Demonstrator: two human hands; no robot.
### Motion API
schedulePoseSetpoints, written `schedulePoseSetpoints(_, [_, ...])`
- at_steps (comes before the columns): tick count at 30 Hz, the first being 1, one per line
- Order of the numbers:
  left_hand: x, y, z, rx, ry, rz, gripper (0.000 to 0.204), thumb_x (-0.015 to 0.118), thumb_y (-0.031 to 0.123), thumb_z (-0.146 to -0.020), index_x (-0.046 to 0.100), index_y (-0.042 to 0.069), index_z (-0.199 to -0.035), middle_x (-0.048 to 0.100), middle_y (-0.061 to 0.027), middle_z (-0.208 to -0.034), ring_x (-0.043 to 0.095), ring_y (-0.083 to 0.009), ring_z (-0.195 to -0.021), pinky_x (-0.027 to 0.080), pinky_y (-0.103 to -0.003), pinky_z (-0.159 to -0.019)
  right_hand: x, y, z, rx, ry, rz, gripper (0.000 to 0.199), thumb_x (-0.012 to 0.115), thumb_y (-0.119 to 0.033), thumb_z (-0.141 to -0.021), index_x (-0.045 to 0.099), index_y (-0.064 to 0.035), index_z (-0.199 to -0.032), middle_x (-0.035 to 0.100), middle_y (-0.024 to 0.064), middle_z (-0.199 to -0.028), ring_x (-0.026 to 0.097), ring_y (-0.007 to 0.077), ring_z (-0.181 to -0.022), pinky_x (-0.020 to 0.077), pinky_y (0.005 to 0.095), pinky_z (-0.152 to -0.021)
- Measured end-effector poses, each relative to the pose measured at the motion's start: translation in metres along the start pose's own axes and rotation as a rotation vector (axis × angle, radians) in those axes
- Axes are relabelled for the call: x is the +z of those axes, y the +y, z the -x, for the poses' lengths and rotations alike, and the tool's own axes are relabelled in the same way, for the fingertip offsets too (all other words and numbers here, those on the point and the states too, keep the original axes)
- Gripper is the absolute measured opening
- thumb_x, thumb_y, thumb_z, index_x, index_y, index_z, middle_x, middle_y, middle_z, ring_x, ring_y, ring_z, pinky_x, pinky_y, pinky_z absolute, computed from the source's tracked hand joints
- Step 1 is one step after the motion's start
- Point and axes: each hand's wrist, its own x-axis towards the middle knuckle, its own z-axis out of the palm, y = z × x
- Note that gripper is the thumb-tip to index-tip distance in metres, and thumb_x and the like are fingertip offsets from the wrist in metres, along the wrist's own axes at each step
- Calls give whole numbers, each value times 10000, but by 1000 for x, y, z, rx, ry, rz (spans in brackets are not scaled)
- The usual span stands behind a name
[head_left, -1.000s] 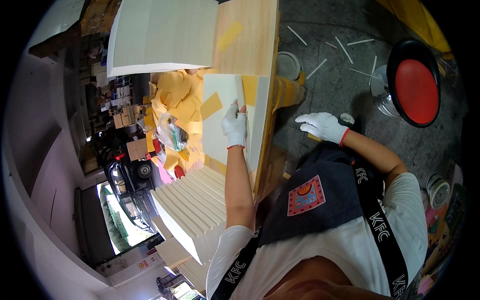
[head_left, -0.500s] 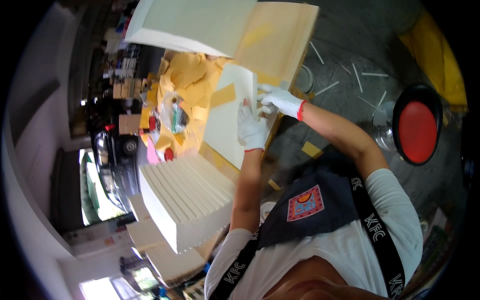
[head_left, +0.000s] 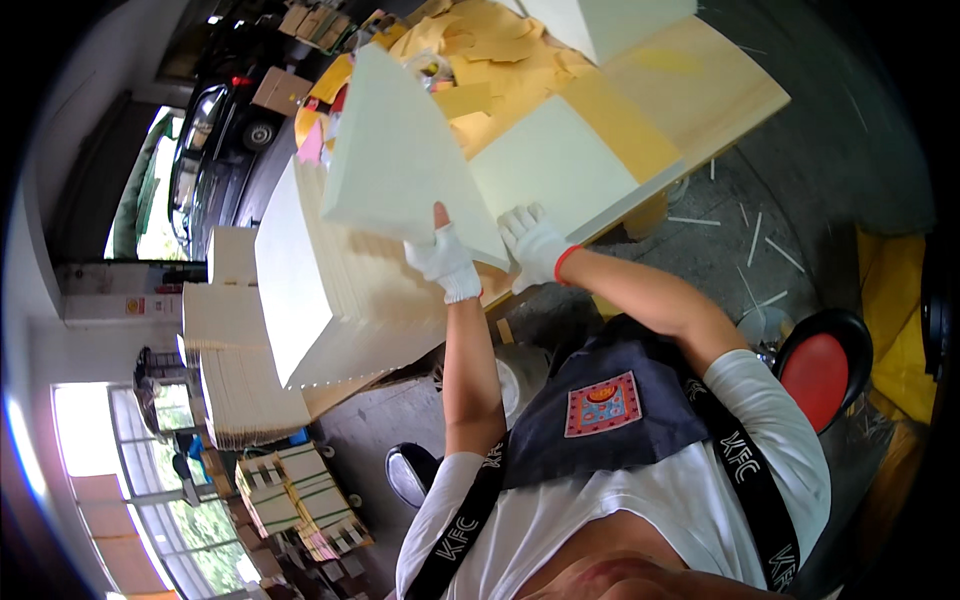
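- Cluttered workshop, wooden tabletop [head_left: 700, 95] far right.
- Left hand [head_left: 443, 258] now gripping lifted cream sheet [head_left: 400, 160], raised off tabletop.
- Right hand [head_left: 535, 245] apparently steadying its edge; grip unclear.

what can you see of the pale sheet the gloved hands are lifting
The pale sheet is a flat, cream-white rectangular board, plain and unmarked, looking like thick card or foam. It is raised and tilted above the tall stack of similar sheets. The left hand, in a white glove, grips its lower edge with the thumb on its face; the gloved right hand is at its near corner, by the workbench.
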Motion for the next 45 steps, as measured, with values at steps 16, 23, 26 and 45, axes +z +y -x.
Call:
schedulePoseSetpoints(16, [-42,33,-66,-2,120,514,250,745,83,-944,686,1,-1173,714,-61,-1047,641,-143,-863,544,-292,-784,52,-30,-17,107,114,156,1159,682,-707,-787,244,-6,-1601,230,239,-1656,155,404,-1556,85,614,-1228])
schedulePoseSetpoints(23, [3,102,-52,46,260,694,309,751,80,-933,652,25,-1221,697,-59,-1074,642,-151,-952,534,-293,-840,-77,-30,19,-194,1097,-275,994,809,-355,-846,259,-18,-1602,320,256,-1617,295,443,-1503,256,491,-1236])
schedulePoseSetpoints(26, [9,148,-42,92,171,818,344,735,70,-942,604,21,-1257,687,-53,-1081,642,-141,-900,536,-286,-798,-101,7,10,-346,1079,-257,800,671,-232,-963,249,-16,-1607,332,203,-1630,346,370,-1494,290,473,-1229])
schedulePoseSetpoints(45, [-350,149,-159,50,-14,51,535,656,174,-979,508,22,-1470,704,-116,-1142,718,-156,-899,584,-272,-710,-274,-183,-91,-580,512,-1482,561,687,-233,-976,531,112,-1390,602,170,-1416,505,231,-1370,319,304,-1185])
